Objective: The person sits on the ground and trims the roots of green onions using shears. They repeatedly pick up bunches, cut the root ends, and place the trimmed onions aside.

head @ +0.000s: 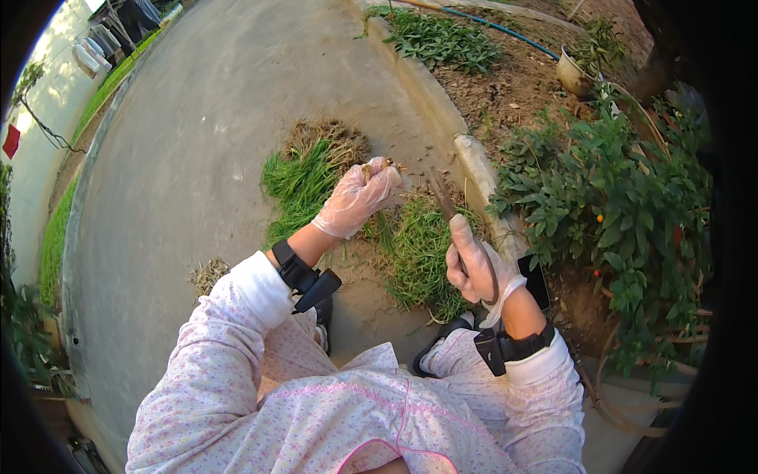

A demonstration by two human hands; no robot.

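Observation:
My left hand point(361, 192), in a clear plastic glove, is closed around a small brown root clump point(388, 166); the rest of that clump is hidden by the fingers. In my right hand point(474, 266), also gloved, is a rusty metal tool with a looped handle point(492, 275), probably scissors. Its narrow blade point(441, 192) points away from me, apart from the clump. Beyond and left of my left hand lies a pile of long green grass-like plants point(302, 178) with matted brown roots point(331, 139). A looser, tangled green heap point(423, 252) sits between my hands and feet.
A small dry heap point(210, 275) lies on the concrete at left. The concrete curb point(477, 163) borders a soil bed at right, with a leafy bush point(616, 178) and a potted plant point(574, 71). A black phone point(535, 283) rests near my right wrist. A blue hose point(503, 26) crosses the bed.

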